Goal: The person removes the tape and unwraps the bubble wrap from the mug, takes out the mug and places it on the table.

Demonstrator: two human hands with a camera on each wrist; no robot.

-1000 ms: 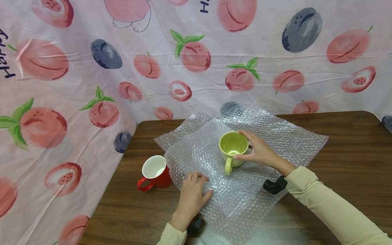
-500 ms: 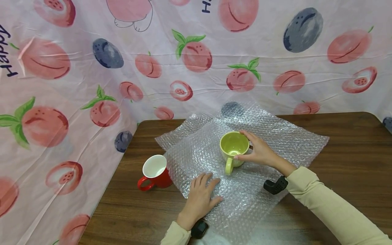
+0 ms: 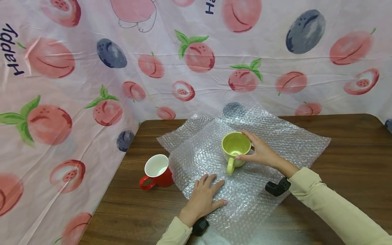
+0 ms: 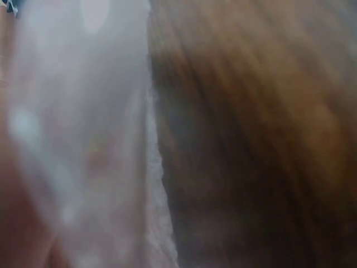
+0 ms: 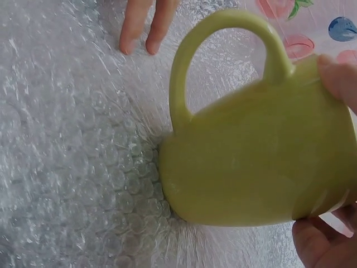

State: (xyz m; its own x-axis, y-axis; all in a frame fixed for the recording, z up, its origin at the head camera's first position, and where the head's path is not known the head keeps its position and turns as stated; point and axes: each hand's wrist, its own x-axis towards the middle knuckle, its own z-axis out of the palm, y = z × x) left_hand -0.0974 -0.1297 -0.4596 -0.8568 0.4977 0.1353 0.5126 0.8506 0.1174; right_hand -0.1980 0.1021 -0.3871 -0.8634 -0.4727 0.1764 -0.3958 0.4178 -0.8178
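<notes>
A yellow-green mug (image 3: 230,152) stands on a sheet of bubble wrap (image 3: 196,149), its handle toward the person. My right hand (image 3: 260,151) grips the mug near its rim from the right, thumb on the near side and fingers on the far side. In the right wrist view the mug (image 5: 251,151) fills much of the picture, its base against the bubbles. With fingers spread, my left hand (image 3: 202,199) rests on the left near part of the wrap. The left wrist view is blurred and shows the wrap's edge (image 4: 159,195) beside the wood.
A red mug (image 3: 163,177) with a white inside stands on the brown wooden table (image 3: 128,204), left of the wrap and close to its edge. Fruit-printed cloth (image 3: 183,81) hangs behind the table and along its left side. A black wrist camera (image 3: 277,187) sits below the right wrist.
My left hand has shifted right along the bubble wrap, and its fingers have spread out from a more bent pose. The right hand keeps its grip on the yellow-green mug.
</notes>
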